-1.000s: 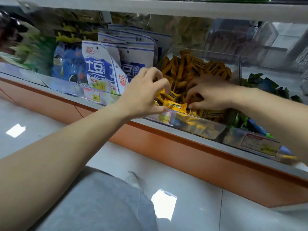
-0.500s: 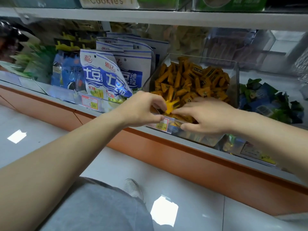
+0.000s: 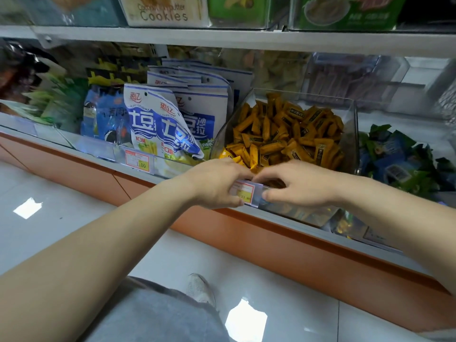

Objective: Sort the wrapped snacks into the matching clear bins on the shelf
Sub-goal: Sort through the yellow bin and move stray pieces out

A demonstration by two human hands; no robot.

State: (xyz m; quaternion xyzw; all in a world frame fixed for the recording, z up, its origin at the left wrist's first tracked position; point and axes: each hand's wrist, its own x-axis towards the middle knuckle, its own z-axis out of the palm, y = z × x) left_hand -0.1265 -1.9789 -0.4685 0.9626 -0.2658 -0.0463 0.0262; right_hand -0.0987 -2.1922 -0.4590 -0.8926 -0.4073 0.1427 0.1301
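A clear bin (image 3: pixel 355 134) on the lower shelf is heaped with yellow-orange wrapped snacks (image 3: pixel 283 134). My left hand (image 3: pixel 214 185) and my right hand (image 3: pixel 302 185) meet at the bin's front lip, on either side of a red-and-yellow price tag (image 3: pixel 244 190). On both hands the fingers curl over the lip, with the thumbs below it by the tag. One yellow snack (image 3: pixel 253 156) stands upright just behind my fingertips; whether either hand touches it is hidden. To the right lies a pile of green and blue wrapped snacks (image 3: pixel 399 166).
White-and-blue snack bags (image 3: pixel 160 127) stand in the compartment to the left, behind another price tag (image 3: pixel 137 161). An upper shelf (image 3: pixel 222 39) carries cookie boxes (image 3: pixel 165 11). Below runs an orange shelf base (image 3: pixel 283 245), then glossy floor with my grey-clad knee (image 3: pixel 158 314) and shoe (image 3: pixel 198 287).
Both hands have drawn back from the yellow snack pile to the bin's front lip by the price tag. The yellow snack held between them half a second ago is no longer seen in my fingers.
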